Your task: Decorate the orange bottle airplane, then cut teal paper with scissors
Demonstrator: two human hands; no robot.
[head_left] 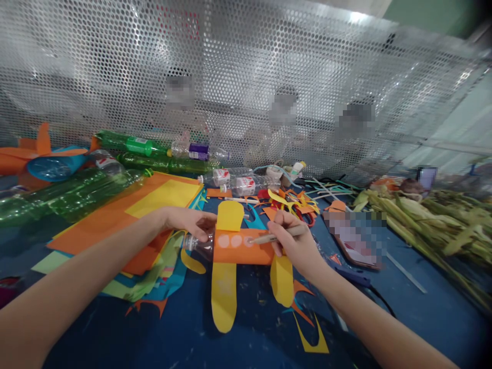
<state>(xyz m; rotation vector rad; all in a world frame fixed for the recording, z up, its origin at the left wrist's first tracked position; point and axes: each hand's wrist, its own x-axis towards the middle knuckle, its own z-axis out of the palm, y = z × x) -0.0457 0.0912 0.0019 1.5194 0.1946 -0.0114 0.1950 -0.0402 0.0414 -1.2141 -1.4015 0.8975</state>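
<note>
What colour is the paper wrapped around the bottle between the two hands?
The paper wrap is orange with pale round spots, best seen in the head view.

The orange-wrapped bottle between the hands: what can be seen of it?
The orange-wrapped bottle lies sideways over the blue table, its clear, plastic-looking neck pointing left. A paper-like orange sheet covers its body, with three pale ovals. Yellow strips project from its far and near sides, the near one faintly marked; another yellow piece is at its right end. The left hand holds it near the neck; the right hand points a pale marker at the rightmost oval.
</note>
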